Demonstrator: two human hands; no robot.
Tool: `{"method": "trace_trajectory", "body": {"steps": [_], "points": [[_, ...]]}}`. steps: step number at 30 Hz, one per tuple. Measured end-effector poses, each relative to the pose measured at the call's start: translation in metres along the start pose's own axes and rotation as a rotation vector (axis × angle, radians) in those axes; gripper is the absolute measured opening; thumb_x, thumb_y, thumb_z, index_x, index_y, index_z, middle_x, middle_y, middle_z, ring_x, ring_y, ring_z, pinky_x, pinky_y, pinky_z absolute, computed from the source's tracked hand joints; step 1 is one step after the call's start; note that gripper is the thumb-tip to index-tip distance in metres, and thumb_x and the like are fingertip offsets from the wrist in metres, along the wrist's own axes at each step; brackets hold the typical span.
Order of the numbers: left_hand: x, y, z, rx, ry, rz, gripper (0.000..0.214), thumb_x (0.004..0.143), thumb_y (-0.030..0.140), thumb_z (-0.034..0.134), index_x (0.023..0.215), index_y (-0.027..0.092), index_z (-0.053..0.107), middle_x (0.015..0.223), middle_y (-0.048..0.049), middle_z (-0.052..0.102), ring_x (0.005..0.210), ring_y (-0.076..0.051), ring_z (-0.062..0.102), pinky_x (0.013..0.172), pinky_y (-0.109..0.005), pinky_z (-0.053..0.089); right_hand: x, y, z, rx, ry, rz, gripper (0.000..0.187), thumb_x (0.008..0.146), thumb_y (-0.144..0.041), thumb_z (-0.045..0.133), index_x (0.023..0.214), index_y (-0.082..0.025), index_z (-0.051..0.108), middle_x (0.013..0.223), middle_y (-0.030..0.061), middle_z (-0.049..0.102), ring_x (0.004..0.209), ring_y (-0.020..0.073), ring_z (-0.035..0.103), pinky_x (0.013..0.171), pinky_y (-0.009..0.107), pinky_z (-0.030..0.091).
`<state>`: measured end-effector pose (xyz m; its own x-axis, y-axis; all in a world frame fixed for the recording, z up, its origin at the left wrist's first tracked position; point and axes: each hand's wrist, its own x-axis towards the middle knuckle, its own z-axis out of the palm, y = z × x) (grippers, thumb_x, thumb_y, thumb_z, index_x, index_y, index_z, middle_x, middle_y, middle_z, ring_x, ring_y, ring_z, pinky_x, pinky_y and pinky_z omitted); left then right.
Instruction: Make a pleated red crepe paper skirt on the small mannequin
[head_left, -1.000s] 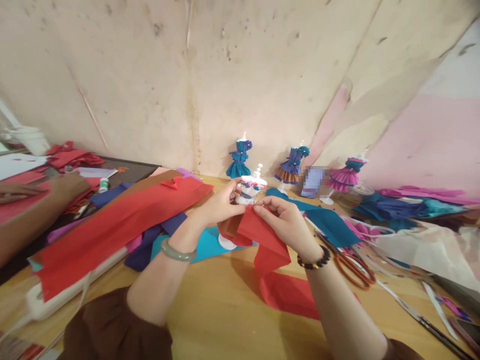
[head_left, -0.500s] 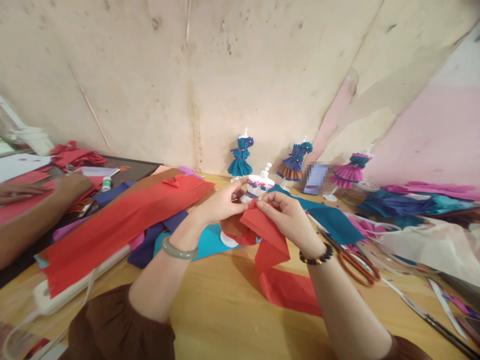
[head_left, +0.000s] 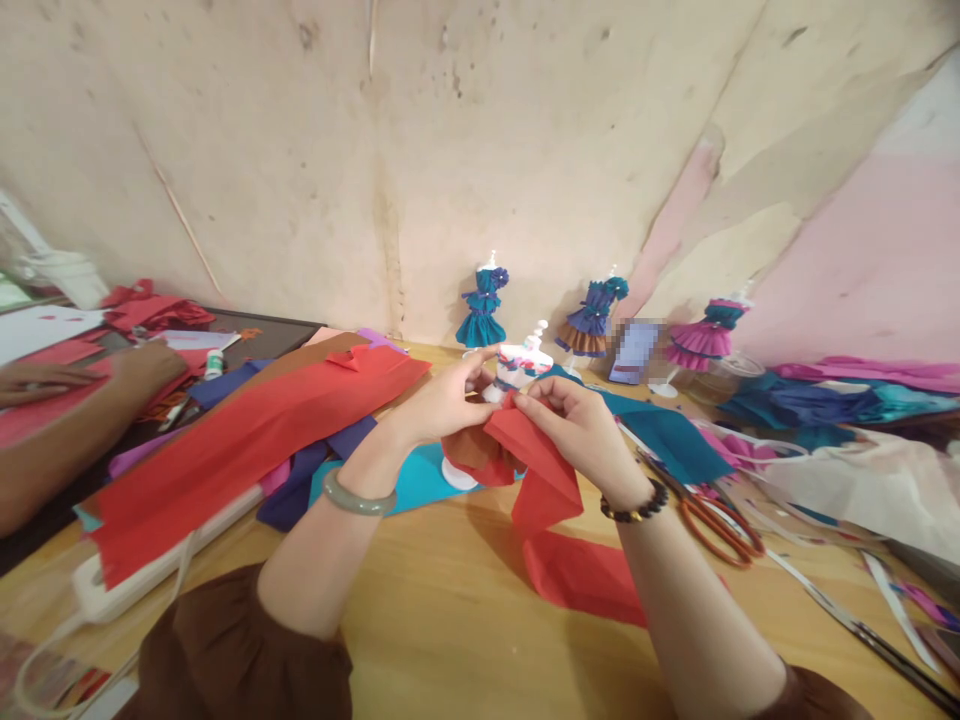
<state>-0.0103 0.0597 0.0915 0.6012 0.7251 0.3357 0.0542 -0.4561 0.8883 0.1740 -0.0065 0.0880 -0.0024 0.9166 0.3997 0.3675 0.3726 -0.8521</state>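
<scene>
A small white dress form [head_left: 523, 366] stands tilted between my hands, with bits of coloured material round its bust. My left hand [head_left: 450, 400] is wrapped about the form's left side and back, its fingertips partly hidden. With thumb and fingers, my right hand [head_left: 570, 425] pinches a long red fabric strip [head_left: 536, 455] against the form's waist. From there the strip folds downward and trails over the table to the right. Brown and red fabric [head_left: 476, 455] hangs round the form's lower part, above its white base [head_left: 459, 476].
Three small dressed forms line the wall, among them a teal one [head_left: 481, 305], beside a phone [head_left: 635, 352]. Scissors [head_left: 720, 530] and fabric scraps lie right. Red cloth [head_left: 255, 440] covers a power strip [head_left: 101, 595] at left. Another person's arm [head_left: 97, 440] rests far left.
Both hands keep nearly the same hold on the form and the red strip. The view has shifted very slightly; little else differs.
</scene>
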Motion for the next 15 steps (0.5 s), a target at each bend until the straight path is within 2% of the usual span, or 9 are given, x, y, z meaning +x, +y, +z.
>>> {"method": "trace_trajectory", "body": {"steps": [2,5,9,11,15], "points": [[0.000,0.001,-0.001,0.016,0.022,-0.004,0.062,0.079,0.022,0.071,0.136,0.021,0.049,0.099,-0.0030,0.060,0.091,-0.017,0.059,0.083,-0.031,0.048,0.000,0.001,-0.004,0.029,-0.044,0.016,0.037,0.082,-0.056,0.067,0.077,-0.021,0.059,0.075,0.0017,0.064,0.066,0.0151,0.056,0.060,0.028,0.044],[0.000,0.002,-0.002,0.031,0.035,-0.006,0.064,0.079,0.023,0.072,0.138,0.021,0.048,0.099,-0.0035,0.062,0.093,-0.018,0.060,0.086,-0.033,0.048,0.000,0.002,-0.016,0.093,-0.211,0.093,0.037,0.078,-0.055,0.072,0.077,-0.020,0.062,0.073,0.0009,0.065,0.062,0.0137,0.054,0.054,0.026,0.042],[0.001,0.004,-0.002,0.024,0.035,-0.024,0.062,0.081,0.024,0.072,0.138,0.018,0.047,0.097,-0.0049,0.064,0.094,-0.020,0.062,0.088,-0.036,0.047,-0.003,-0.002,-0.027,0.098,-0.402,0.120,0.032,0.076,-0.051,0.076,0.078,-0.019,0.068,0.074,0.0009,0.068,0.064,0.0135,0.057,0.058,0.027,0.044],[0.001,0.004,-0.002,0.021,0.039,-0.023,0.064,0.082,0.024,0.070,0.141,0.018,0.045,0.098,-0.0054,0.064,0.094,-0.020,0.062,0.089,-0.037,0.047,-0.003,-0.005,-0.027,0.104,-0.437,0.114,0.031,0.077,-0.050,0.074,0.079,-0.019,0.071,0.075,0.0014,0.069,0.065,0.0134,0.059,0.060,0.027,0.046],[0.002,0.002,-0.002,0.002,0.057,-0.023,0.078,0.081,0.021,0.069,0.150,0.023,0.032,0.097,-0.0036,0.062,0.094,-0.019,0.063,0.091,-0.039,0.048,-0.003,-0.006,-0.022,0.108,-0.418,0.133,0.033,0.078,-0.053,0.072,0.083,-0.020,0.073,0.076,0.0022,0.071,0.064,0.0140,0.060,0.057,0.027,0.047]]}}
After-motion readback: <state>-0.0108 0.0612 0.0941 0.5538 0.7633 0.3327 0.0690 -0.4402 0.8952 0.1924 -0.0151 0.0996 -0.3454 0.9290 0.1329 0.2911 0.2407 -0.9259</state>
